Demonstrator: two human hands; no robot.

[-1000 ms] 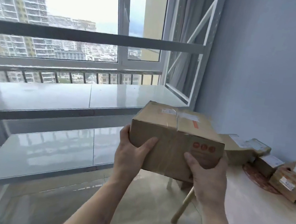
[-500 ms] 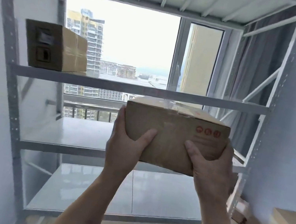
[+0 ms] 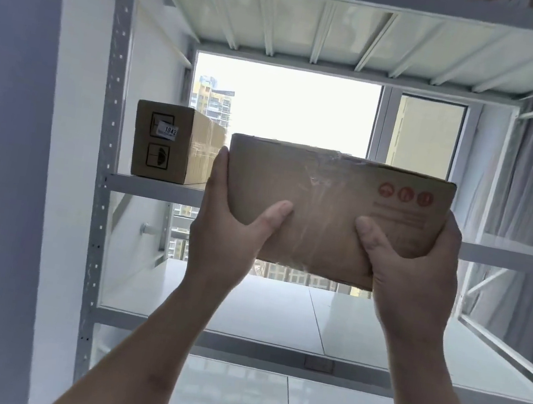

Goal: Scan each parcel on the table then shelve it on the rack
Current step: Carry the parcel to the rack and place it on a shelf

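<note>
Taped brown parcel (image 3: 326, 207), slightly tilted

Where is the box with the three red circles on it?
The box with three red circles is mid-view, held up by the left hand and right hand before the rack, right of the shelved box.

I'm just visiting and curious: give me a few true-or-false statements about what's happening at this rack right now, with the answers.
1. Both hands, left and right, hold the parcel. True.
2. The parcel already rests on a shelf. False: it is held in the air in front of the rack.
3. Another box sits on the rack at the left. True.
4. That box's sticker reads 2077. False: it reads 1042.
5. The parcel bears three red symbols. True.
</note>
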